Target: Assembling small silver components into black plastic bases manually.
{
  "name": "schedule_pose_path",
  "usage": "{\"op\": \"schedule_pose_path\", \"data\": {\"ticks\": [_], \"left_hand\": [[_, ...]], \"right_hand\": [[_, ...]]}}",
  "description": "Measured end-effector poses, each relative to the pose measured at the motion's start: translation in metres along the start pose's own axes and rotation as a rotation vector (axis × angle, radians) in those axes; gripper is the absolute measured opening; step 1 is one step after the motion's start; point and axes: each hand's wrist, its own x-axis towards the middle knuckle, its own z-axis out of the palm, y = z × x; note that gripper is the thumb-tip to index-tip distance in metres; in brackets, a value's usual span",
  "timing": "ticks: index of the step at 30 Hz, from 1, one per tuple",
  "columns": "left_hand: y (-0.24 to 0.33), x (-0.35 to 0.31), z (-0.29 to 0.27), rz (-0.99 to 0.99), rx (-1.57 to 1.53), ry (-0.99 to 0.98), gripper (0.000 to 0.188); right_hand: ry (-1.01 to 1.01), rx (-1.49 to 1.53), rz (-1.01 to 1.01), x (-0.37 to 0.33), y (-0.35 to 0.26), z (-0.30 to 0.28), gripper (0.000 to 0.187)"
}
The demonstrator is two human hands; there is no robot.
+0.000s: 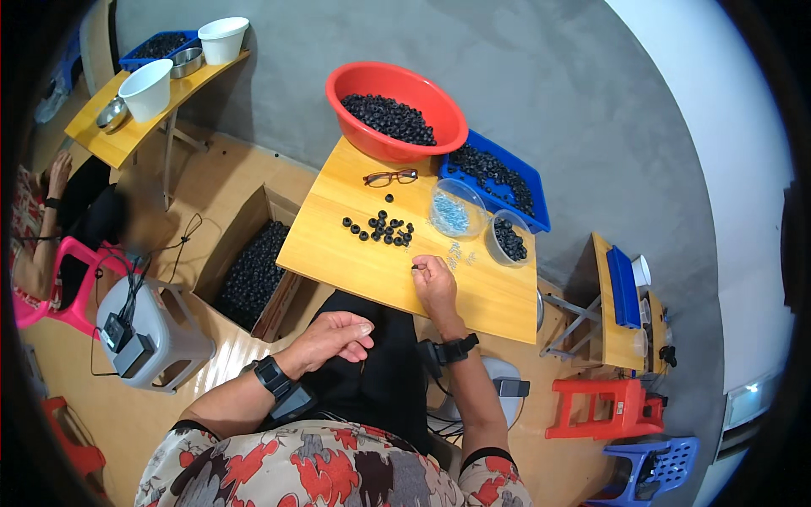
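Observation:
My right hand (436, 289) is at the near part of the yellow table (329, 253), with thumb and fingers pinched on a small black round piece (416, 268). Over my lap, short of the table edge, my left hand (334, 340) is closed, and I cannot make out what is in its fingers. Loose black round pieces (384, 228) lie in a group on the tabletop. Just beyond my right hand are small silvery bits (456, 253). A clear tub holds thin blue-and-silver parts (451, 216); the clear cup (508, 253) beside it holds more black pieces.
A red basin (338, 89) and a blue tray (541, 203), both with black pieces, stand at the far side beyond the eyeglasses (390, 178). Left of the table, a cardboard box (221, 241) of black pieces sits on the floor. Another person (38, 245) sits far left.

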Motion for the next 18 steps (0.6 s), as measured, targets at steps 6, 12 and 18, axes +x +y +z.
{"op": "schedule_pose_path", "data": {"ticks": [6,12,18], "left_hand": [[0.004,-0.002,-0.004,0.012,-0.057,0.007,0.025],[0.006,-0.002,-0.002,0.005,-0.048,0.008,0.025],[0.008,-0.002,-0.004,0.012,-0.051,0.017,0.024]], "right_hand": [[-0.052,-0.029,-0.059,0.029,-0.024,0.001,0.025],[-0.117,-0.141,-0.087,0.045,-0.024,0.016,0.021],[-0.065,-0.171,-0.053,0.041,-0.019,0.017,0.019]]}}
